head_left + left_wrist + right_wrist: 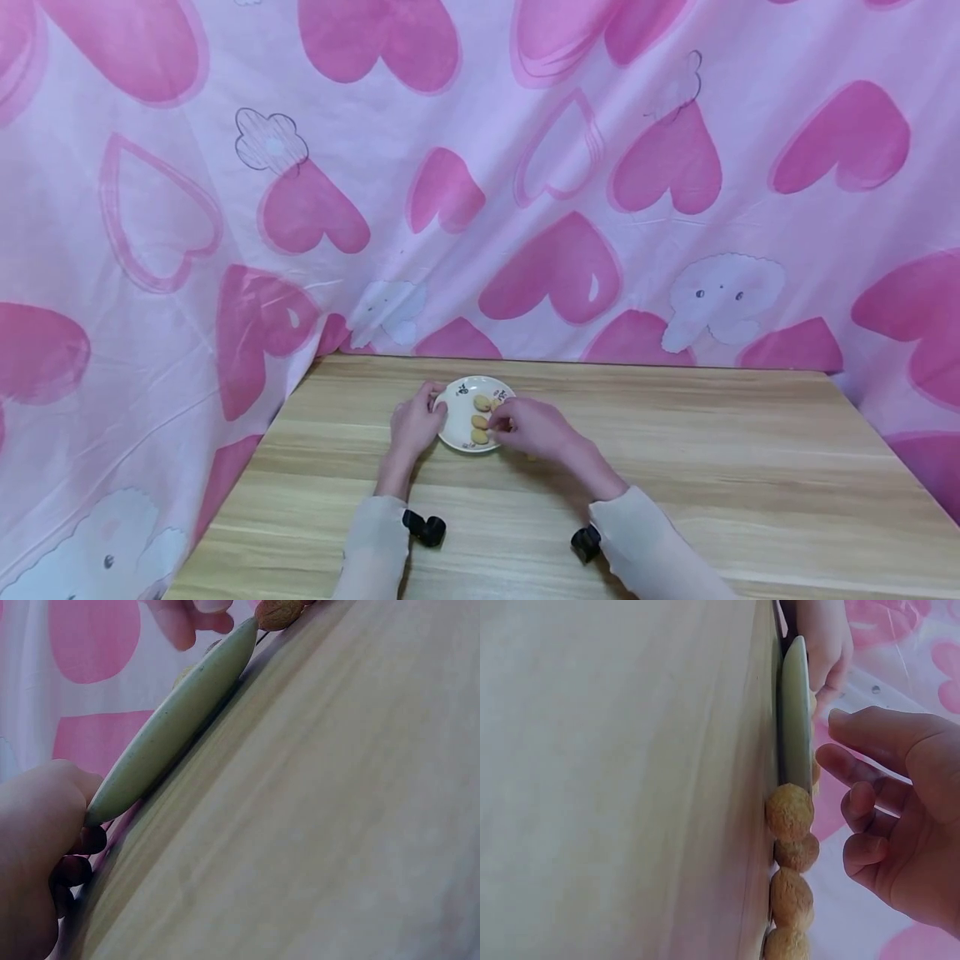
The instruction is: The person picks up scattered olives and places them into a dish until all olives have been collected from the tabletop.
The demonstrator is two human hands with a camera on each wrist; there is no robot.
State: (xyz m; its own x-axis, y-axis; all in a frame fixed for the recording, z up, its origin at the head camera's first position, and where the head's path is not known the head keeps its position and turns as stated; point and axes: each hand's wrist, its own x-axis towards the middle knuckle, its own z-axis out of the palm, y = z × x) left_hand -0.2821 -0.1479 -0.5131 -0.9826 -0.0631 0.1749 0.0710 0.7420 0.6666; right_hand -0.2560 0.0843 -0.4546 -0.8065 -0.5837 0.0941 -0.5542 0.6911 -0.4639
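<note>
A white plate (455,421) with small dark prints on its rim sits toward the back of the table. Several tan walnuts (480,436) lie on its right half. My left hand (415,423) grips the plate's left rim, thumb on top and the other fingers lower at the edge, as the left wrist view shows. Over the plate's right side hovers my right hand (538,427), its thumb and fingers loosely bent and apart, with nothing between them in the right wrist view. A row of brown, rough walnuts (790,814) stands on the table beside the plate, mostly hidden under the right hand in the head view.
The wood-grain table (712,483) stretches to both sides and ends at a pink curtain (540,192) printed with hearts. Black cameras (425,528) are strapped at both wrists, close above the tabletop.
</note>
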